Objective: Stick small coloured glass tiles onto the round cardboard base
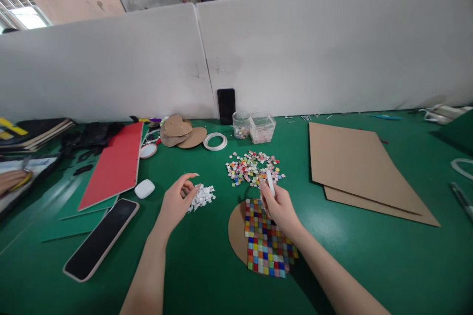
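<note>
My left hand [180, 200] is at a small pile of white pieces [203, 197], its index finger stretched out and the other fingers loosely bent. I see nothing held in it. My right hand [280, 205] is closed around a slim white pen-like tool [271, 182] that points up and away; its kind is not clear. Below that hand lies a round cardboard disc [237, 234], its left part bare. Rows of small coloured mosaic tiles [264, 251] cover the rest, partly hidden by my right hand. Loose multicoloured tiles [246, 170] are scattered just beyond it.
Behind the tiles stand a clear cup [241, 125], a clear box [262, 128] and an upright phone [226, 107]. Cardboard sheets [347, 167] lie right. At left are another phone [101, 241], a white case [144, 188] and a red board [114, 167]. Another person's hand [13, 181] shows far left.
</note>
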A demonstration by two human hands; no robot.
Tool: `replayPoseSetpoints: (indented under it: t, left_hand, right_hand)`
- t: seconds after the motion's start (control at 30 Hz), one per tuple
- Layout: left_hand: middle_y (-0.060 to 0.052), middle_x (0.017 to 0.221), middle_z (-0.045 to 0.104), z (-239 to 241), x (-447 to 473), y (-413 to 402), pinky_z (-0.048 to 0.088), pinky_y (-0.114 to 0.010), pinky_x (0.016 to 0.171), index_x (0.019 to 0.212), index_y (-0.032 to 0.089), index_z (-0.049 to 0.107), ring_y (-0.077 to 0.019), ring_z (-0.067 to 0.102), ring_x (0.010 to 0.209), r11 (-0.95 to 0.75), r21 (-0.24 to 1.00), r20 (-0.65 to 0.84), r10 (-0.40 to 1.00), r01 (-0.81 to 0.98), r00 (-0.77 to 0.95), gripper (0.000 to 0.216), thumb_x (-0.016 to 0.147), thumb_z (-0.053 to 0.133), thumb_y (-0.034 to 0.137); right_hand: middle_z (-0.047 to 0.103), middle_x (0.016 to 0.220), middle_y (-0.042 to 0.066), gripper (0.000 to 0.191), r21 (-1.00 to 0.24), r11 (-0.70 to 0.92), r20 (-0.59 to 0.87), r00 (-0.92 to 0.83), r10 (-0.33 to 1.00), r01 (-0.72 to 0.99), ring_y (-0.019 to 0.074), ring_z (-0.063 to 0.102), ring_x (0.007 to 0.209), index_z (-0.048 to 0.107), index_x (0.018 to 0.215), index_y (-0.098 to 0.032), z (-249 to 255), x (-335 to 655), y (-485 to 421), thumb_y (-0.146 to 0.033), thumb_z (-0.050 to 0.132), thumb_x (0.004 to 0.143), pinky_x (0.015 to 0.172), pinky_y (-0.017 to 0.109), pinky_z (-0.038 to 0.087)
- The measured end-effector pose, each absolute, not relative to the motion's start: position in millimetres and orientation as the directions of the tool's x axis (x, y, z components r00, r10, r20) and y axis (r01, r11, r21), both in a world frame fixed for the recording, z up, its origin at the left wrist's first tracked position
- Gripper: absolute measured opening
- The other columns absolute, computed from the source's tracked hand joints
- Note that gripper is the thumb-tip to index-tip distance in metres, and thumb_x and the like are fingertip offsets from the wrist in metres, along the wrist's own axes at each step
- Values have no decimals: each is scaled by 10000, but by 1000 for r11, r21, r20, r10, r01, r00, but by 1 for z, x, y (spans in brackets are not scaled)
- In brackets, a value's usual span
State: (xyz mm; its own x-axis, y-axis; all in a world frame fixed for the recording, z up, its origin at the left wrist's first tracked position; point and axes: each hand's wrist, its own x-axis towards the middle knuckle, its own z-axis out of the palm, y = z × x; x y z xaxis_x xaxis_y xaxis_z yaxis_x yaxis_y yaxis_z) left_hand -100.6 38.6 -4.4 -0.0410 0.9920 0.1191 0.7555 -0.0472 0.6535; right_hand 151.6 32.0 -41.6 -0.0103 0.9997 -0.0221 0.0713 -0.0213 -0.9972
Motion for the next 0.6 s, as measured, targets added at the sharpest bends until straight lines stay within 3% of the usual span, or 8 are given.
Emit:
replayPoseSetpoints:
  t: [0.2, 0.4, 0.6]
  left_hand:
    - [12, 617, 641, -6, -106, 38, 371, -223, 468, 971, 223, 562, -138, 539, 486, 60, 639, 64, 989, 767, -130, 303, 818, 426, 446]
    - [-37, 845, 663, -4, -104, 39, 410, -232, 533, 996, 217, 562, -186, 594, 746, -1, 668, 99, 991, 744, -87, 314, 747, 537, 408]
    - [-43, 813, 667, -6, -108, 39, 473, -282, 637, 969, 203, 561, -190, 621, 718, 79, 770, 22, 988, 633, -150, 310, 766, 521, 434]
  right_hand:
    - [340, 439, -63, 421, -998, -26, -27, -14, 1000, 61, 70, 305, 357, 377, 574, -206, -42, 151, 32, -535, 410, 834, 333, 199, 246]
    - [343, 429, -64, 430, -998, -23, -23, -10, 1000, 62, 73, 308, 353, 376, 564, -207, -43, 151, 32, -545, 413, 827, 333, 203, 248]
    - [339, 427, -65, 427, -998, -8, -9, -15, 1000, 63, 68, 302, 349, 369, 558, -206, -42, 151, 32, -523, 408, 841, 329, 199, 250]
